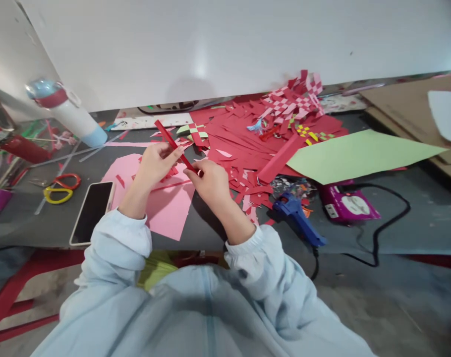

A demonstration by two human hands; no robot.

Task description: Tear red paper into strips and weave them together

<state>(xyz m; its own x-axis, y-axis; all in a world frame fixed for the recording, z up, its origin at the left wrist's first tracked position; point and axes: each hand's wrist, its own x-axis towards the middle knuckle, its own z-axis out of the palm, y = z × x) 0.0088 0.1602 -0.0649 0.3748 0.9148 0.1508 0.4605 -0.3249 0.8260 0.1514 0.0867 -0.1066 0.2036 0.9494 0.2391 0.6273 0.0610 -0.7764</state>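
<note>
Between my hands a narrow red paper strip (165,133) slants over the table, its upper end pointing away from me. My left hand (159,162) pinches it near the middle with thumb and fingers. At its lower end my right hand (209,179) closes its thumb and finger on the strip. Beneath them lies a pink paper sheet (169,218) with small red scraps on it. Beyond and to the right spreads a heap of cut red paper (236,136), with woven pink and red checkered paper pieces (285,104) on top.
A phone (92,213) and red-and-yellow scissors (62,188) lie left, with a white bottle (71,114) behind. At right are a blue glue gun (300,218), a purple box (348,204), a black cable (376,238), a light green sheet (359,156) and cardboard (407,109).
</note>
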